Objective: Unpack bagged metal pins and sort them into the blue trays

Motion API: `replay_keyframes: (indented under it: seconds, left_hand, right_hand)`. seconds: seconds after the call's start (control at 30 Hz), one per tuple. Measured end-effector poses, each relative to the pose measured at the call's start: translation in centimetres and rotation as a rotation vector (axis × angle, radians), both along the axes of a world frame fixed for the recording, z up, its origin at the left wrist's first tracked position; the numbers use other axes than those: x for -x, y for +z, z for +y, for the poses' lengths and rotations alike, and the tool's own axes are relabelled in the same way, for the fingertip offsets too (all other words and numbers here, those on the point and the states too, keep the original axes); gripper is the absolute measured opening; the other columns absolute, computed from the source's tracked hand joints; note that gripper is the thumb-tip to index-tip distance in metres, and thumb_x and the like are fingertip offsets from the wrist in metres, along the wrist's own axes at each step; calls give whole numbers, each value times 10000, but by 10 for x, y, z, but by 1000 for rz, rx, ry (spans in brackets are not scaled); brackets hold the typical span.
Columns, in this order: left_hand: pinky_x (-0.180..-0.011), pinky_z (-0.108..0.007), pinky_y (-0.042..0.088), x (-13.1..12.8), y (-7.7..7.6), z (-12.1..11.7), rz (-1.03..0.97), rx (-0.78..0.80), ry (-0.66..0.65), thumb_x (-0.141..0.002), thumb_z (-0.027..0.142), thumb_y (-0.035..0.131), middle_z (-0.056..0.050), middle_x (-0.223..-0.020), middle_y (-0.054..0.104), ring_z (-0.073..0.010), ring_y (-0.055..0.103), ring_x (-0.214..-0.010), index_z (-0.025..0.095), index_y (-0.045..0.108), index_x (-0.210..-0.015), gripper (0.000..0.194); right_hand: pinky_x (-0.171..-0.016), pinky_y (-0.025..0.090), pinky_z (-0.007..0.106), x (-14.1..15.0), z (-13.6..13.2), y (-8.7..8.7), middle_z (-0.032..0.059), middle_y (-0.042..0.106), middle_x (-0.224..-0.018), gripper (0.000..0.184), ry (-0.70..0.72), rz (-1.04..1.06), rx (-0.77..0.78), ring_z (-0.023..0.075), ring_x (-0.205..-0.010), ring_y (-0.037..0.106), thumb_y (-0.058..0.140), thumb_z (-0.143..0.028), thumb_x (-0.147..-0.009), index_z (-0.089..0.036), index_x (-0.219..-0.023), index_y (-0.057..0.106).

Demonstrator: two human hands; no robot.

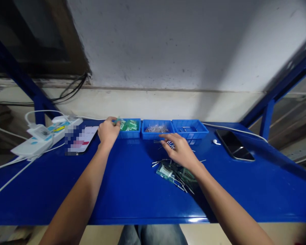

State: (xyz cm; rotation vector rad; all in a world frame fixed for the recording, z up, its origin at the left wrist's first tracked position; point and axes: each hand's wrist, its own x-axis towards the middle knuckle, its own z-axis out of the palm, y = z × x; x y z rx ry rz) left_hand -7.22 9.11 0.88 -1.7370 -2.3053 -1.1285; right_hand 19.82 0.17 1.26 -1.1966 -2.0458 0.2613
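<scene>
My left hand (108,132) is at the left blue bin (140,131), finger and thumb closed on a small green piece (116,121). That bin holds many small green and pale pieces (130,125). My right hand (179,149) hovers in front of the middle blue bin (151,135), thumb and forefinger apart, with no held thing visible. Small clear or brownish pieces (156,129) lie in the middle bin. Thin metal rods (181,185) are scattered under and beside my right hand, some on a green packet (165,170) with a white part. My right palm is hidden.
A right blue bin (202,127) contains a few thin pieces. Further right are a white earbud (216,142) and a dark phone (235,145). On the left, a phone with a lit screen (85,137) lies near a white power strip (28,147) with cables. Blue posts flank the blue table (132,190).
</scene>
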Motion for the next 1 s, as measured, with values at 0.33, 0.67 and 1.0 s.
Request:
replay_keyframes:
  seconds: [0.33, 0.67, 1.0]
  left_hand:
    - [-771, -312, 434, -38, 2, -50, -30, -315, -360, -856, 324, 473, -75, -942, 595, -189, 586, -806, 184, 628, -1000, 254]
    - [-577, -261, 349, -87, -3, -98, 139, 321, -1278, -559, 469, 770, -1, -895, 608, -169, 562, -664, 334, 661, -944, 422]
    - [-577, -249, 363, -85, -1, -84, 69, 76, -1045, -832, 259, 523, 12, -687, 625, -132, 545, -595, 258, 661, -854, 140]
  right_hand:
    - [-714, 487, 364, -67, 17, -5, 108, 683, -934, 408, 4, -251, 363, 242, -826, 634, 612, -386, -755, -165, -1097, 635]
    - [-817, 455, 433, -47, 16, -21, 130, 639, -956, 445, -7, -337, 202, 264, -932, 583, 581, -388, -797, -162, -1181, 580]
    - [-626, 418, 289, -9, 6, -6, 39, 636, -772, 348, 4, 44, 324, 162, -686, 565, 447, -436, -880, -169, -992, 640]
